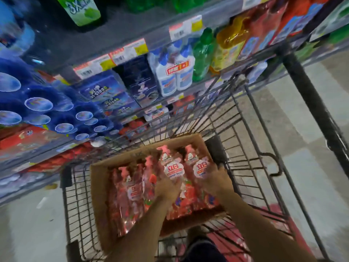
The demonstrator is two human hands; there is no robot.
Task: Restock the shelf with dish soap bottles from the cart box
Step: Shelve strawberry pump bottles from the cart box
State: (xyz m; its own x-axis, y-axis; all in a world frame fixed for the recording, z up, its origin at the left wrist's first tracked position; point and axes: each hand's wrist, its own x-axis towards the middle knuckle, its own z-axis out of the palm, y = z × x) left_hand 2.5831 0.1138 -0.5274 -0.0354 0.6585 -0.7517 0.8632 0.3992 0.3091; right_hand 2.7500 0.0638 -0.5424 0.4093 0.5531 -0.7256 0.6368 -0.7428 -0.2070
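Observation:
A brown cardboard box [98,188] sits in the wire cart [251,140] and holds several red dish soap bottles lying on their sides. My left hand [167,187] grips one bottle [172,167] around its middle. My right hand [217,179] grips the bottle beside it [200,166], at the box's right side. More red bottles [130,193] lie in the left half of the box. The frame is blurred by motion.
Store shelves [132,27] run along the left and top, stocked with blue packs [105,91], white bottles [173,72], green bottles [202,53] and yellow bottles [230,40]. The cart's black handle bar [309,95] is at right. Grey tiled floor lies on both sides of the cart.

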